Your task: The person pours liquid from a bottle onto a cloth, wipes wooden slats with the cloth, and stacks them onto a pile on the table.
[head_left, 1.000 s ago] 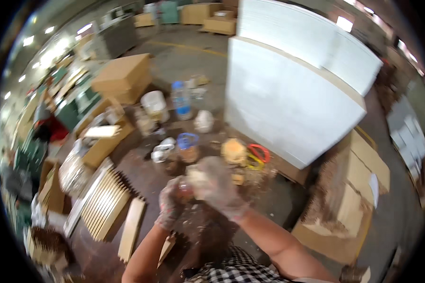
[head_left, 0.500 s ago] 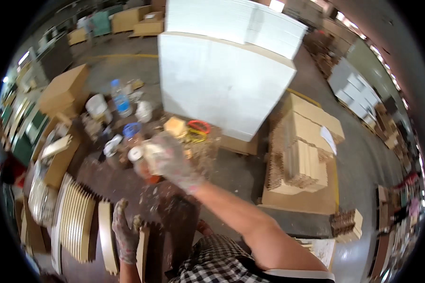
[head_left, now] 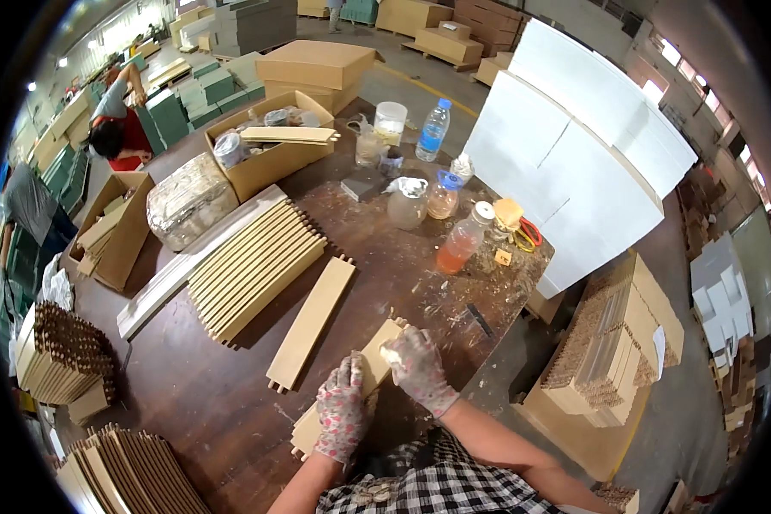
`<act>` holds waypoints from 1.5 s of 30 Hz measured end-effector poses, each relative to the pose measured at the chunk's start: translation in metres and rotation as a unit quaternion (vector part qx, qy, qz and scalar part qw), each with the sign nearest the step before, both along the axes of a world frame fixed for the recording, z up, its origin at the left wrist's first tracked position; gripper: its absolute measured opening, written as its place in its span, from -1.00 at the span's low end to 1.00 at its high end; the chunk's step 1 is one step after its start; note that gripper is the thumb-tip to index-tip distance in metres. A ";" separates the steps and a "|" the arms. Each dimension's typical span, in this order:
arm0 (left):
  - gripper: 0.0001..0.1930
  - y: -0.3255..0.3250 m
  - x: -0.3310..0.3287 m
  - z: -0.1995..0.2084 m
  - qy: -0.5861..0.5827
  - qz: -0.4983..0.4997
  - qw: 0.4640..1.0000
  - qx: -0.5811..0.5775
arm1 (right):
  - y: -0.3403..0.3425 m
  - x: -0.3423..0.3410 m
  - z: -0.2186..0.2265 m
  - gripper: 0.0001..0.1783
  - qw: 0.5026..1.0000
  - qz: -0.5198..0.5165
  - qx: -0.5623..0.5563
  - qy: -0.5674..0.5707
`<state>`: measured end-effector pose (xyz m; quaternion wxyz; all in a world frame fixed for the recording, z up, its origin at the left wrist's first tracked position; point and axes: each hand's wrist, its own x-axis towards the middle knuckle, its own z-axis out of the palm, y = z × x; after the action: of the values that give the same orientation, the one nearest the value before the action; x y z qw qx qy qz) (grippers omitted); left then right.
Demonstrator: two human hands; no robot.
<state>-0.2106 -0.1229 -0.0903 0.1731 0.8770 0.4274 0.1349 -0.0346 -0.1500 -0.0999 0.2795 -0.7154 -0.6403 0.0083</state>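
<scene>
A pale wooden slat [head_left: 373, 367] with small pegs at its ends lies on the brown table in front of me. My left hand [head_left: 343, 409], in a spotted glove, rests across its near part, with the fingers and thumb holding it. Over the far end, my right hand [head_left: 419, 367], gloved too, pinches a pale wad [head_left: 389, 353] against the slat; its material is hard to make out. A second slat [head_left: 312, 323] lies apart to the left. Beyond it sits a row of slats [head_left: 257, 270] packed side by side.
A jar of orange liquid [head_left: 465, 241], a blue-capped bottle [head_left: 433, 133] and several tubs stand at the back. A cardboard box [head_left: 270, 171] and a wrapped bundle [head_left: 190, 201] are at left. Tall white panels [head_left: 565, 146] rise beyond the table. A person [head_left: 122, 128] bends over at far left.
My right hand has come back from beside the jar to the slat, holding the pale wad. My left hand now lies on the slat. The view has turned left.
</scene>
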 end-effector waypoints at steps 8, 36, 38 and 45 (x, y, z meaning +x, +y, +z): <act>-0.20 0.000 0.001 0.003 -0.006 -0.001 1.000 -0.030 | 0.011 0.005 -0.001 -0.67 0.997 -0.068 -0.013 -0.026; -0.17 -0.004 0.000 0.006 -0.037 -0.016 0.998 -0.042 | 0.031 0.043 -0.002 -0.70 0.989 -0.135 -0.052 0.014; -0.14 0.006 0.003 0.002 -0.044 -0.007 0.999 -0.022 | 0.050 0.059 0.003 -0.76 0.988 -0.153 -0.010 0.009; -0.07 0.001 -0.005 0.000 -0.041 0.017 0.997 -0.062 | 0.032 -0.024 -0.016 -0.69 0.991 0.059 0.050 -0.112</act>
<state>-0.2158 -0.1217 -0.0905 0.2421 0.8509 0.4423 0.1473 -0.0583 -0.1181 -0.1159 0.2411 -0.6575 -0.7085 -0.0874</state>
